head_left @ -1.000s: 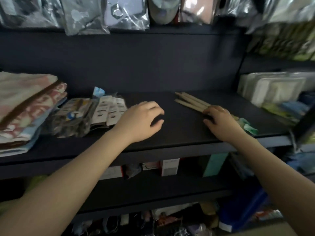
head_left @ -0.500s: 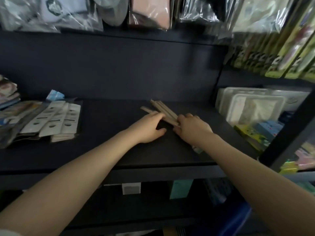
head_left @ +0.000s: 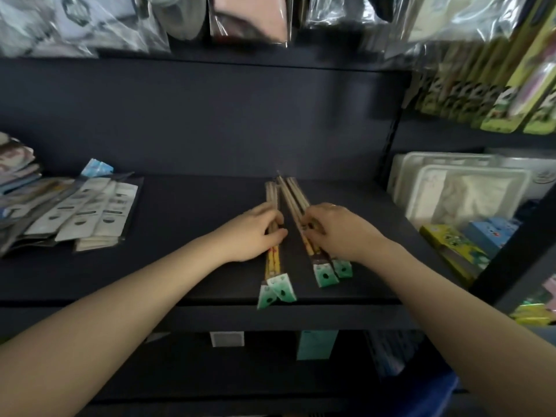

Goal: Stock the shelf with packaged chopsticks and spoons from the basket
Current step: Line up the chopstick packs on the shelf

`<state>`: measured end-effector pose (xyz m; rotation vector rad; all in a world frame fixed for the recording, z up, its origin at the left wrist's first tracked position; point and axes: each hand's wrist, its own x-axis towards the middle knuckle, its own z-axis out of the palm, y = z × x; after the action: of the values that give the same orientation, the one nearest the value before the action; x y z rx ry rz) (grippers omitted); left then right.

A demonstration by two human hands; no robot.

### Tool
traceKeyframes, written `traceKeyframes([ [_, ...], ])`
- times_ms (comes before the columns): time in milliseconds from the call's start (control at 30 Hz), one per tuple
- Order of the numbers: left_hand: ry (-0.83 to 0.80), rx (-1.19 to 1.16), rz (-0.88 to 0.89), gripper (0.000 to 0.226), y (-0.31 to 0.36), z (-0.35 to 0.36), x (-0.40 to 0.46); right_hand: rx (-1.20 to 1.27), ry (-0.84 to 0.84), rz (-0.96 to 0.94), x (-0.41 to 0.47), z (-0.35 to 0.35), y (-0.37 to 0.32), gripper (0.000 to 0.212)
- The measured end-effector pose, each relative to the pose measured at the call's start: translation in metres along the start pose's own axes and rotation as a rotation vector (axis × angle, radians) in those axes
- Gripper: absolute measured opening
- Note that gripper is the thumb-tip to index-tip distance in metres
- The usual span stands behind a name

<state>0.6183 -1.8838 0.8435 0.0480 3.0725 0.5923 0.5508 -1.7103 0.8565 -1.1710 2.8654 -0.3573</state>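
Note:
On the dark shelf board lie packaged wooden chopsticks with green card ends, split into two bunches. My left hand grips the left bunch around its middle, its green ends near the shelf's front edge. My right hand holds the right bunch with curled fingers, the sticks angling back to the left. The tips of both bunches nearly meet toward the back wall. No basket is in view.
Flat packets with white header cards lie at the shelf's left. White plastic trays and yellow and blue boxes fill the neighbouring bay at right. Bagged goods hang overhead. A lower shelf holds small boxes.
My left hand reached over to the chopstick pile and drew part of it leftward, so one pile is now two bunches. The view shifted right and closer.

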Motion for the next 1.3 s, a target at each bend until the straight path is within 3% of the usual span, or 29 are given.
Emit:
traceKeyframes([
  [167, -0.044, 0.117, -0.056, 0.058, -0.009, -0.001, 0.002, 0.011, 0.014, 0.086, 0.004, -0.007, 0.012, 0.03],
  [300, -0.012, 0.047, -0.131, 0.063, -0.016, -0.005, 0.012, 0.002, 0.002, 0.118, 0.012, -0.002, 0.008, 0.04],
  [433, -0.016, 0.044, -0.071, 0.056, -0.023, -0.01, 0.008, 0.012, -0.019, 0.099, 0.013, -0.002, 0.011, 0.029],
  [567, -0.054, 0.077, 0.024, 0.045, -0.033, -0.025, -0.002, -0.051, 0.041, 0.226, 0.011, -0.005, 0.027, 0.027],
  [833, -0.305, 0.083, 0.04, 0.07, -0.042, -0.04, -0.006, -0.067, 0.091, 0.419, 0.012, -0.003, 0.02, 0.03],
  [1200, -0.264, 0.115, 0.122, 0.078, 0.004, -0.017, 0.026, -0.122, 0.2, 0.609, -0.011, -0.011, 0.059, 0.036],
  [1300, -0.268, 0.11, 0.118, 0.078, 0.009, -0.015, 0.03, -0.169, 0.261, 0.495, -0.015, -0.011, 0.04, 0.032],
])
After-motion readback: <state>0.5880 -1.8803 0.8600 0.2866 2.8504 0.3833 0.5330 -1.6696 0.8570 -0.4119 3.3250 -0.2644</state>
